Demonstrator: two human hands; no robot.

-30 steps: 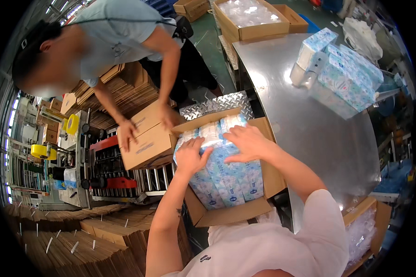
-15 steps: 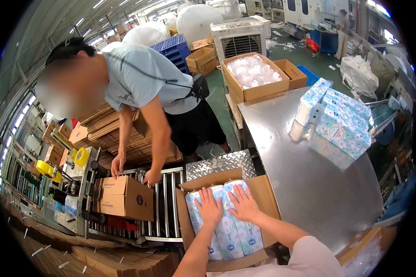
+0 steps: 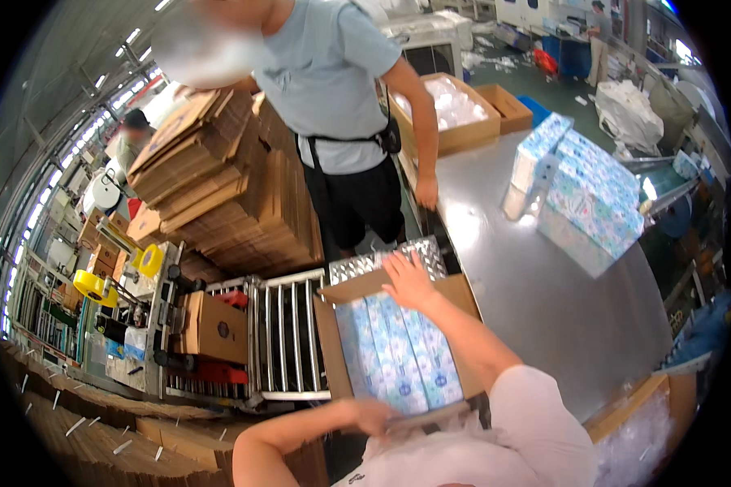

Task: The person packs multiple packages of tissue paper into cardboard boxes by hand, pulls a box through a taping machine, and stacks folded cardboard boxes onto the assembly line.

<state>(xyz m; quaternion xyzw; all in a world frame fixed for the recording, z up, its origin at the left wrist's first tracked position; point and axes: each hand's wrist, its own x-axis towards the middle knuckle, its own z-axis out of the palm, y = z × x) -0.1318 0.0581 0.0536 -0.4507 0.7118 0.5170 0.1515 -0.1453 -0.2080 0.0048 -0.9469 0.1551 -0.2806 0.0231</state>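
Your right hand [image 3: 408,280] lies flat with fingers spread, palm down on the far flap of the open cardboard box [image 3: 333,341], at about twelve o'clock from the pale blue tissue packs [image 3: 398,353] packed side by side inside it. Your left hand [image 3: 371,415] sits at six o'clock of the box, fingers curled over the near flap's edge, gripping it. The box rests between the roller conveyor [image 3: 288,337] at nine o'clock and the steel table [image 3: 536,300] at three o'clock. Another person's hand [image 3: 426,191] rests on the table's far edge, with a stack of tissue packs [image 3: 585,199] at two o'clock.
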